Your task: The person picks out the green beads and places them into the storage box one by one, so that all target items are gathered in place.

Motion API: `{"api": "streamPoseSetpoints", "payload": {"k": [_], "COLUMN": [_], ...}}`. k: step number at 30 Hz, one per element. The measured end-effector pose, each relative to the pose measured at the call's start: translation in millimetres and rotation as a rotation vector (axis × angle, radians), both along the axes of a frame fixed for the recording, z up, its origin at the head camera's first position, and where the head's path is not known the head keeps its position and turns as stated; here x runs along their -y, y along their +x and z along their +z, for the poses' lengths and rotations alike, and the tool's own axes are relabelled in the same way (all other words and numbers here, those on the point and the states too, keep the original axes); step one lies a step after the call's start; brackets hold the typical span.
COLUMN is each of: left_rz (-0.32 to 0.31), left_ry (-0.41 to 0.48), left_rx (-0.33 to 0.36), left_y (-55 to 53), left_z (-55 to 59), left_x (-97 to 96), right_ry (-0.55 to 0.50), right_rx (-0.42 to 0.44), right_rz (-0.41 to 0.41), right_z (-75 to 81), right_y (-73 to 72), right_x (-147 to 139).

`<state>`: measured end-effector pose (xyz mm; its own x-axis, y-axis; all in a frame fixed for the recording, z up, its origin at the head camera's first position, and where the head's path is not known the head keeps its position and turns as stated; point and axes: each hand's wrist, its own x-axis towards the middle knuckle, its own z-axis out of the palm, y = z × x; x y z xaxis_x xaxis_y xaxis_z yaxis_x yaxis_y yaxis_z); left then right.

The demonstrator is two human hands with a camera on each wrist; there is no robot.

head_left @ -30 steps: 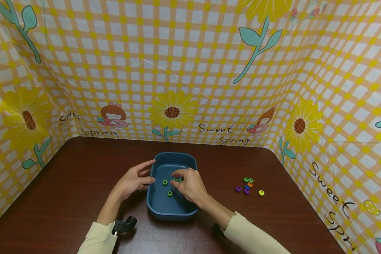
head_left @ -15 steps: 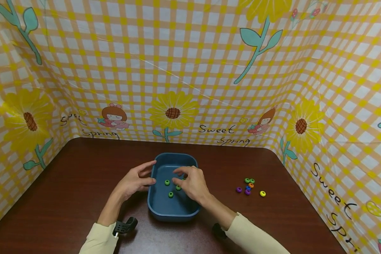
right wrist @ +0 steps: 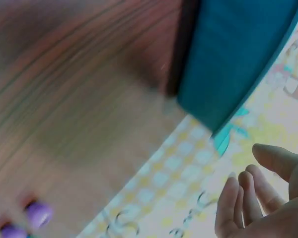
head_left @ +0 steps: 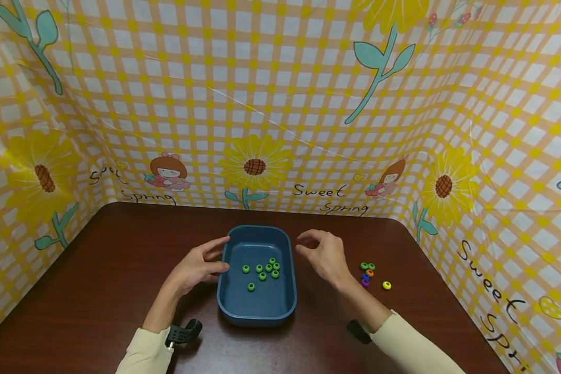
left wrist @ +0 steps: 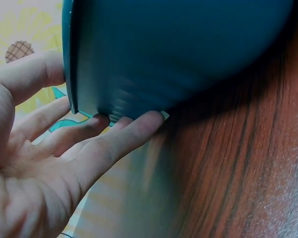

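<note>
A blue rectangular tub [head_left: 257, 318] stands on the table with several green beads [head_left: 262, 276] on its floor. My left hand [head_left: 192, 270] is at the tub's left side, its fingers straight. In the left wrist view, the fingertips [left wrist: 151, 121] touch the tub's outer wall and the thumb lies at the rim. My right hand [head_left: 327, 259] is in the air just right of the tub, nothing between its thumb and fingers. The right wrist view shows that hand [right wrist: 268, 198] with relaxed, slightly bent fingers, apart from the tub wall [right wrist: 233, 54].
On the table right of my right hand lie two green beads [head_left: 367, 266], an orange bead [head_left: 370, 273], a blue bead [head_left: 365, 277] and a yellow bead [head_left: 386, 285]. Two purple beads [right wrist: 38, 213] show in the right wrist view. A patterned cloth [head_left: 271, 104] encloses the table's back and sides.
My right hand has lifted out of the tub and moved right, past its rim. More green beads now show on the tub floor. The left hand keeps its place.
</note>
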<state>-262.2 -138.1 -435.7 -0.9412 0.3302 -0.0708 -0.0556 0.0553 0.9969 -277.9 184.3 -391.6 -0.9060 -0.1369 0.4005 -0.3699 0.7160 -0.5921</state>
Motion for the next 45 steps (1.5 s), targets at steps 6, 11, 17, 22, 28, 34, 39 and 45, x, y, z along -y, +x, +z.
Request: {"api": "streamPoseSetpoints", "payload": {"k": [6, 11, 17, 22, 28, 34, 39, 45], "left_rz": [0.004, 0.010, 0.012, 0.022, 0.026, 0.027, 0.027, 0.034], "left_ry": [0.000, 0.000, -0.004, -0.008, -0.007, -0.004, -0.006, -0.010], "left_rx": [0.005, 0.013, 0.006, 0.012, 0.015, 0.014, 0.011, 0.021], "left_y": [-0.2, -0.5, -1.1, -0.8, -1.1, -1.5, -1.9, -2.4], "left_z": [-1.5, -1.7, -0.6, -1.5, -1.4, -2.7, -3.9, -4.1], "left_x": [-0.8, -0.6, 0.3, -0.5, -1.5, -0.9, -0.1, 0.0], "right_ry": [0.048, 0.070, 0.104, 0.132, 0.124, 0.145, 0.160, 0.175], "right_rx": [0.047, 0.106, 0.164, 0.201, 0.262, 0.290, 0.317, 0.356], "right_rz": [-0.057, -0.090, -0.108, -0.135, -0.173, -0.185, -0.203, -0.207], "right_z": [2.8, 4.5, 2.1, -1.9, -9.6, -19.8, -27.7, -34.4], "right_y": [-1.8, -1.2, 0.5, 0.3, -0.8, -4.1, -8.0, -12.2], "right_x": [-47, -83, -115, -133, -150, -159, -162, -164]}}
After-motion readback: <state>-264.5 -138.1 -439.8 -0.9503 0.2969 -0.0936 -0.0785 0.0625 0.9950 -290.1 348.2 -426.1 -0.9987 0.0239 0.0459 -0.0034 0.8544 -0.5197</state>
